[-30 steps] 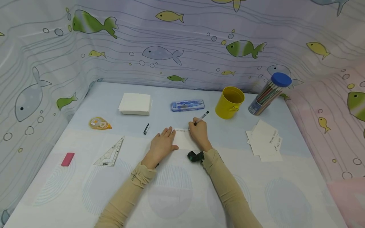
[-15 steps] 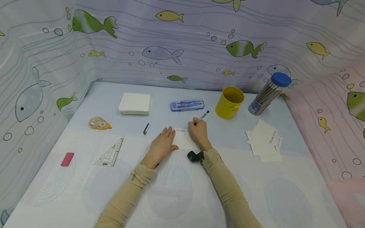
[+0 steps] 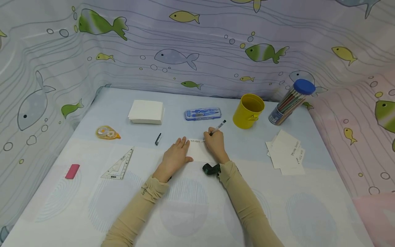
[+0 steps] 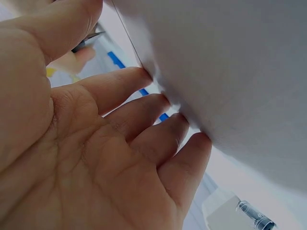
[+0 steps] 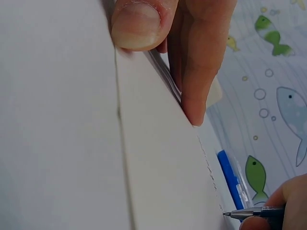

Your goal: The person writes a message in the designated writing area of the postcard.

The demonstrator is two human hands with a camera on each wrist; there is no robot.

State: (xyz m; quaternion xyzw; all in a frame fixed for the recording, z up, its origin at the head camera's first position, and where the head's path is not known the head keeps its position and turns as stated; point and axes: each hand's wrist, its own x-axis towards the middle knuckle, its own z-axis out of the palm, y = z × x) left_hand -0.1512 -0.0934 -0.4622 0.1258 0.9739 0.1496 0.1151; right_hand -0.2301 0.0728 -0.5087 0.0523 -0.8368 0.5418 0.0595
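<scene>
A white card point(image 3: 200, 153) lies on the table in the middle of the head view, with a line of small dark writing along its top edge. My left hand point(image 3: 175, 157) rests on the card's left side, fingers extended and thumb at its lower edge. In the right wrist view, the left thumb point(image 5: 138, 26) presses on the card. My right hand point(image 3: 216, 145) grips a clear-barrelled pen point(image 3: 219, 126), its back end tilted up to the right. The pen tip point(image 5: 230, 213) meets the card at the end of the written line.
Left of the hands are a pen cap point(image 3: 158, 139), set square point(image 3: 118, 166), correction tape point(image 3: 107, 132) and red eraser point(image 3: 72, 171). Behind stand a paper stack point(image 3: 146, 112), blue case point(image 3: 202, 114), yellow mug point(image 3: 243, 115) and pencil tub point(image 3: 287, 104). Written cards point(image 3: 284, 151) lie right.
</scene>
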